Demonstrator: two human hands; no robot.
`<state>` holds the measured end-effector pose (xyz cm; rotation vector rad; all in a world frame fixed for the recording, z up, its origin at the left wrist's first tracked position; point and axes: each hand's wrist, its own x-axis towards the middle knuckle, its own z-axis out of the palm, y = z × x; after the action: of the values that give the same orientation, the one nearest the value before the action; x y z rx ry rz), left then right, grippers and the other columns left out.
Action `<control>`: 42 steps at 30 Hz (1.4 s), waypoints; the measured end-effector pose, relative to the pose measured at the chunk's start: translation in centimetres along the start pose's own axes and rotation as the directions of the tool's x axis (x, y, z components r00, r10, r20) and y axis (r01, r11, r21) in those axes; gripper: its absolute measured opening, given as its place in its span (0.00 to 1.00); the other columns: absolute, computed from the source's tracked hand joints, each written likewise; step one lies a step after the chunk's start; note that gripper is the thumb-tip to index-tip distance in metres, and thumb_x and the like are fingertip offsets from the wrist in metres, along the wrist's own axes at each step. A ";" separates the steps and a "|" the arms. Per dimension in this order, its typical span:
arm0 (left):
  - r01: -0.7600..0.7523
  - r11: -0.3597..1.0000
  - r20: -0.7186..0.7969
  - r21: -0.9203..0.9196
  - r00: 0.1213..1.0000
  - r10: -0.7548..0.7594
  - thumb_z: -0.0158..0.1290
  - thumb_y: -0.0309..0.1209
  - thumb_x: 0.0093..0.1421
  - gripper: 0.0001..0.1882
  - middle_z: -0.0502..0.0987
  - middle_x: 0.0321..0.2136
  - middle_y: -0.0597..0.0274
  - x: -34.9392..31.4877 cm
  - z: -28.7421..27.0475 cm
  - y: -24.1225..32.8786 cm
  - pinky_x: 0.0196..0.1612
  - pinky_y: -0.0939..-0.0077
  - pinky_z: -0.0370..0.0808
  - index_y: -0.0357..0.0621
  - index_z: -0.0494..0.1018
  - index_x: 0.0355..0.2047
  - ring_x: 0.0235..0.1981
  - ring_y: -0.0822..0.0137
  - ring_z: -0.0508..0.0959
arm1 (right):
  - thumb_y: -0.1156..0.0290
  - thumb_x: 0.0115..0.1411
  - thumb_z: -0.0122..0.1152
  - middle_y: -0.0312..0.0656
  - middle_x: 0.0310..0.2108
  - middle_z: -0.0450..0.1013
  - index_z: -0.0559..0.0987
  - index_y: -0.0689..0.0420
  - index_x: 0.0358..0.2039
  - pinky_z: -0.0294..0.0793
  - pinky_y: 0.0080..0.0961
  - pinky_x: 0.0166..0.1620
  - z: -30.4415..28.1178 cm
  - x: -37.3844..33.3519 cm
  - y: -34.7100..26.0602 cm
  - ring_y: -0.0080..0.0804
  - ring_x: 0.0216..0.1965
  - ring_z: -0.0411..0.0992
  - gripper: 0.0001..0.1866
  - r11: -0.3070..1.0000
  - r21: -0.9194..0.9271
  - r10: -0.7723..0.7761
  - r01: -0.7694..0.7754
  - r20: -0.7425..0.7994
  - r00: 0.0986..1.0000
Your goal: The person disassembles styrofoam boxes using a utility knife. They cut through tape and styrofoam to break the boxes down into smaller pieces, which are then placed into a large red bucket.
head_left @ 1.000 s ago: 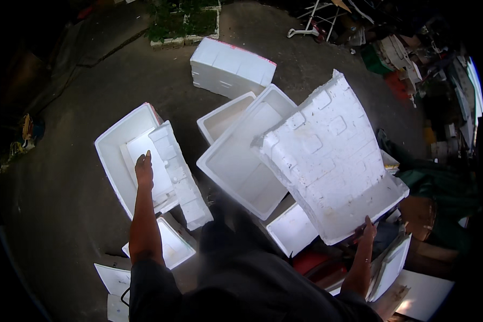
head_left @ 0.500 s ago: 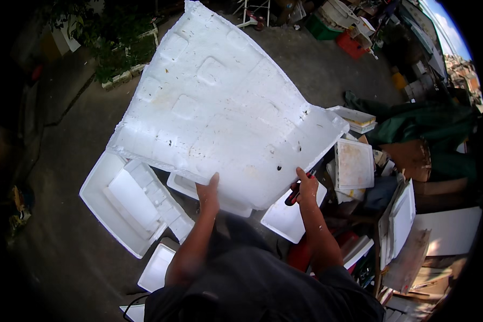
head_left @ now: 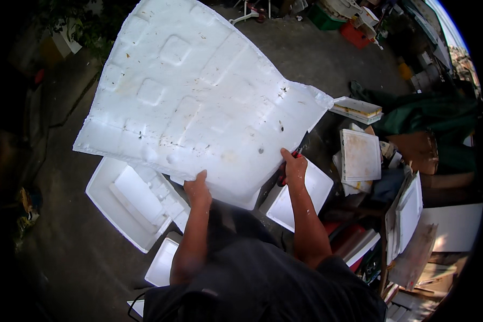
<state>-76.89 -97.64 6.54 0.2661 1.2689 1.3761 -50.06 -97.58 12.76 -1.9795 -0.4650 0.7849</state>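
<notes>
A large white polystyrene foam sheet [head_left: 198,102], with moulded square bumps, broken edges and dark specks, is held up in front of me. My left hand [head_left: 198,191] grips its near edge, thumb on top and fingers hidden underneath. At the near right edge my right hand [head_left: 295,167] pinches the sheet, thumb on its face. That same hand also holds a tool with red and black handles [head_left: 282,176]; its working end is mostly hidden. Below the sheet, a white foam box [head_left: 98,188] with foam pieces inside stands on the ground at left.
Another white foam box [head_left: 319,201] lies by my right forearm, and a smaller one [head_left: 162,264] beside my left. Foam lids [head_left: 361,155] and boards [head_left: 413,257] are piled at right, near a green tarp [head_left: 429,121]. Green [head_left: 324,19] and red crates [head_left: 354,35] stand far off.
The foam sheet has shifted left and swung slightly counterclockwise, its left corner now farther left. Both hands have moved a little left with it, keeping their grip.
</notes>
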 end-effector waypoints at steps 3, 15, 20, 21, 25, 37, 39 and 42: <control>-0.010 0.999 0.023 -0.039 1.000 0.010 0.53 0.17 0.49 0.28 0.71 0.47 0.51 0.2 -0.3 0.7 0.51 0.65 0.70 0.30 0.62 0.53 0.47 0.56 0.73 | 0.60 0.49 0.68 0.38 0.14 0.67 0.73 0.62 0.21 0.61 0.29 0.15 0.3 1.1 0.2 0.28 0.12 0.63 0.18 1.000 -0.019 -0.017 0.017 0.031 0.999; -0.125 0.992 -0.201 -0.001 0.972 0.122 0.50 0.20 0.56 0.22 0.71 0.46 0.47 4.2 -12.5 12.0 0.51 0.58 0.73 0.31 0.62 0.52 0.48 0.52 0.74 | 0.64 0.53 0.64 0.37 0.16 0.68 0.75 0.63 0.23 0.65 0.24 0.22 -7.4 6.3 -2.3 0.24 0.18 0.66 0.14 0.955 -0.125 -0.261 0.270 0.080 0.962; -0.095 0.992 -0.223 0.080 0.969 0.111 0.51 0.21 0.55 0.23 0.72 0.46 0.49 3.1 -15.7 14.4 0.52 0.60 0.71 0.34 0.64 0.52 0.47 0.55 0.74 | 0.63 0.51 0.67 0.39 0.14 0.69 0.75 0.63 0.22 0.67 0.26 0.24 -1.6 5.5 0.9 0.26 0.18 0.67 0.15 0.828 -0.444 -0.197 0.344 0.345 0.918; -0.093 0.991 -0.249 0.096 0.962 0.115 0.51 0.22 0.54 0.22 0.72 0.46 0.49 2.7 -16.2 14.4 0.51 0.60 0.71 0.33 0.64 0.51 0.46 0.55 0.74 | 0.62 0.51 0.67 0.41 0.14 0.69 0.75 0.64 0.22 0.68 0.28 0.24 -0.3 6.0 1.6 0.27 0.17 0.68 0.16 0.806 -0.470 -0.155 0.361 0.422 0.893; -0.072 0.979 -0.313 0.193 0.941 0.131 0.53 0.23 0.54 0.21 0.73 0.44 0.48 0.5 -17.2 15.9 0.50 0.61 0.72 0.30 0.64 0.49 0.44 0.55 0.75 | 0.59 0.51 0.66 0.45 0.15 0.71 0.76 0.65 0.22 0.69 0.35 0.24 4.6 8.3 4.8 0.32 0.16 0.69 0.19 0.630 -0.510 -0.172 0.586 0.643 0.746; -0.076 0.799 -0.100 0.596 0.981 0.168 0.55 0.31 0.54 0.21 0.77 0.39 0.53 -0.4 -14.1 12.1 0.43 0.70 0.72 0.29 0.70 0.45 0.39 0.64 0.76 | 0.61 0.56 0.64 0.34 0.19 0.67 0.76 0.62 0.32 0.71 0.23 0.22 8.2 2.4 -1.8 0.24 0.15 0.67 0.15 0.987 0.041 -0.154 0.153 0.460 0.874; -0.061 0.785 -0.070 0.616 0.989 0.132 0.55 0.31 0.54 0.21 0.77 0.37 0.54 0.7 -13.0 9.4 0.43 0.70 0.72 0.30 0.70 0.46 0.37 0.65 0.76 | 0.61 0.57 0.62 0.36 0.20 0.68 0.74 0.63 0.35 0.71 0.23 0.20 9.1 -0.2 -1.9 0.26 0.16 0.69 0.17 0.978 0.200 -0.147 0.058 0.468 0.871; -0.027 0.751 0.000 0.659 0.999 0.036 0.55 0.29 0.53 0.21 0.78 0.37 0.55 -0.3 -8.4 10.3 0.43 0.70 0.72 0.31 0.71 0.46 0.37 0.64 0.76 | 0.61 0.57 0.64 0.37 0.24 0.70 0.75 0.60 0.33 0.72 0.24 0.23 8.9 0.9 -0.6 0.25 0.17 0.68 0.15 0.993 0.102 0.007 -0.051 0.387 0.922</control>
<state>-89.15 -99.29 11.50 0.7722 1.7419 0.8995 -55.56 -91.18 9.65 -1.7326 -0.6087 1.2048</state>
